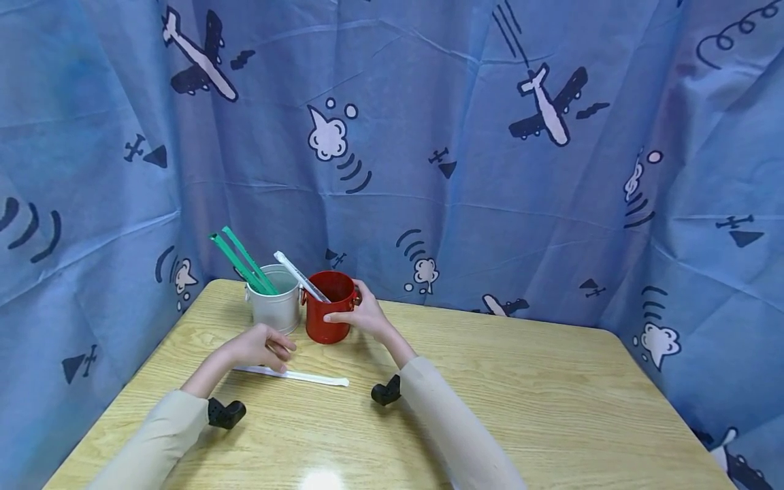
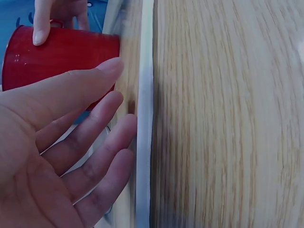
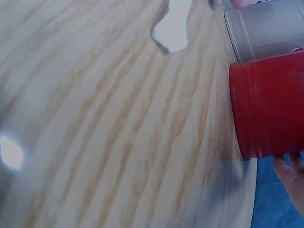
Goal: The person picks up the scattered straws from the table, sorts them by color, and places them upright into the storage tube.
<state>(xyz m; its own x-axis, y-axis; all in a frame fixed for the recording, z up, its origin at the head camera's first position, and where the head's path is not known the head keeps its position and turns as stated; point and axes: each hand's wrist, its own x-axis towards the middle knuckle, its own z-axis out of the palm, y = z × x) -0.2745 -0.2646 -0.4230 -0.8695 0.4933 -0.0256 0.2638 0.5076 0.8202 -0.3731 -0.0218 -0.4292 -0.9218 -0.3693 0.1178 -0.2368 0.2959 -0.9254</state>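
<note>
My right hand grips the side of a small red metal bucket, thumb in front and fingers behind. A white paper-wrapped straw leans inside it, its top end toward the left. Just above another white paper-wrapped straw on the table hovers my left hand. In the left wrist view its fingers are loosely bent beside that straw, holding nothing. Touching or nearly touching the red bucket is a white metal bucket, with green wrapped straws sticking out of it.
Both buckets stand near the back left of the wood-grain table. A blue curtain with airplane prints hangs behind and along both sides. Black devices are strapped at both wrists.
</note>
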